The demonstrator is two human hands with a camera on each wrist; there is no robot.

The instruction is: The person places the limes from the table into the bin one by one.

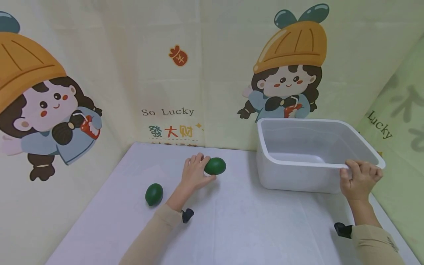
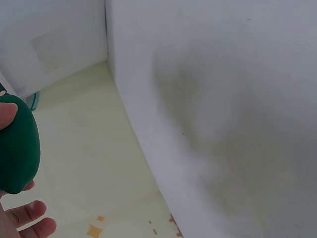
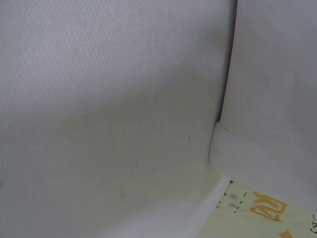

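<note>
Between the thumb and fingers of my left hand (image 1: pixel 196 172) is a dark green lime (image 1: pixel 216 166), held over the white table with a shadow below it. The left wrist view shows the same lime (image 2: pixel 19 148) at its left edge, with fingertips around it. A second lime (image 1: pixel 154 194) lies on the table, left of my left forearm. My right hand (image 1: pixel 359 180) grips the front rim of a white plastic bin (image 1: pixel 298 178) near its right corner, fingers hooked over the edge. The right wrist view shows the bin's wall (image 3: pixel 277 99) but no hand.
The bin stands upright at the back right of the white table (image 1: pixel 251 224). Behind and beside the table hangs a pale curtain (image 1: pixel 222 84) printed with cartoon figures and lettering. Black wrist straps (image 1: pixel 187 215) show at both sleeves.
</note>
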